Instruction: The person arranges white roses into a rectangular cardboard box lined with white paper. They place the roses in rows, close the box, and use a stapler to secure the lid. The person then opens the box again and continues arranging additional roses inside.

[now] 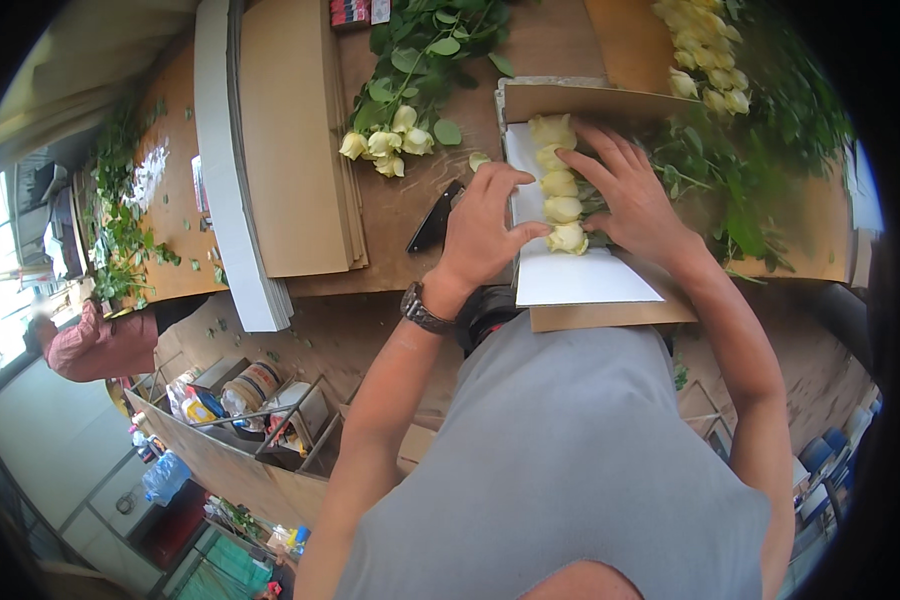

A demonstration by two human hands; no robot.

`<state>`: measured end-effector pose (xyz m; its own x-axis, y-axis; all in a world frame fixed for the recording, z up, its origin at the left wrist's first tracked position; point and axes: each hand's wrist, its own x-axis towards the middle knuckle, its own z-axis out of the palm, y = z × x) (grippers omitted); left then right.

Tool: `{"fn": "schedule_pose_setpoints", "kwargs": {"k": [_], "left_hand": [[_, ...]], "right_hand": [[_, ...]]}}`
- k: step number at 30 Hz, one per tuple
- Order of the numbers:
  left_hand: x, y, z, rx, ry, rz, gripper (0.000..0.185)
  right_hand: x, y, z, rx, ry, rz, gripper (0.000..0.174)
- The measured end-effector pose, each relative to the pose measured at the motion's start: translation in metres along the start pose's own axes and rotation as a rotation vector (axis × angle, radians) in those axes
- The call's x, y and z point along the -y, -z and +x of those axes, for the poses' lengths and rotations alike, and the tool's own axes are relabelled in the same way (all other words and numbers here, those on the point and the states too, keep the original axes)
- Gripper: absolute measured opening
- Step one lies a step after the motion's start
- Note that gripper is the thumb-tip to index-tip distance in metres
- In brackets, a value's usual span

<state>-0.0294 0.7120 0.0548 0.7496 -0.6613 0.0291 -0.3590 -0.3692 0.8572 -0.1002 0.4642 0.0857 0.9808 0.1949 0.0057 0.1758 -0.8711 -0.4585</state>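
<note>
A row of pale yellow roses point(562, 209) lies across a white cardboard sheet point(585, 281), with brown cardboard under and behind it. My left hand point(487, 217) is at the row's left side, its thumb touching the nearest bloom and its fingers apart. On the other side my right hand point(626, 191) rests its fingertips at the blooms, over the stems. Whether either hand grips a rose is not plain. The rose stems and leaves point(690, 161) run to the right, partly hidden by my right hand.
Black phone-like object point(433, 219) and loose petal point(478, 160) lie left of the sheet. More roses point(386, 142) lie beyond; another bunch point(709, 56) is at upper right. Stacked brown cardboard point(292, 135) and white sheets point(244, 225) overhang the table edge. A person point(109, 341) stands far left.
</note>
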Motion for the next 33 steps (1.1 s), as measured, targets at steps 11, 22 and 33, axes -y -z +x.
{"fn": "schedule_pose_setpoints", "kwargs": {"k": [11, 22, 33], "left_hand": [[-0.009, -0.015, 0.042, 0.162, -0.336, 0.325, 0.102], [-0.013, -0.019, 0.055, 0.171, -0.427, 0.505, 0.078], [0.027, -0.013, 0.049, 0.116, -0.059, -0.138, 0.042]], "right_hand": [[0.002, 0.033, -0.006, 0.016, 0.001, 0.196, 0.075], [0.016, 0.067, -0.038, 0.368, -0.133, 0.685, 0.033], [-0.027, 0.009, -0.005, 0.181, -0.737, 1.057, 0.024]]}}
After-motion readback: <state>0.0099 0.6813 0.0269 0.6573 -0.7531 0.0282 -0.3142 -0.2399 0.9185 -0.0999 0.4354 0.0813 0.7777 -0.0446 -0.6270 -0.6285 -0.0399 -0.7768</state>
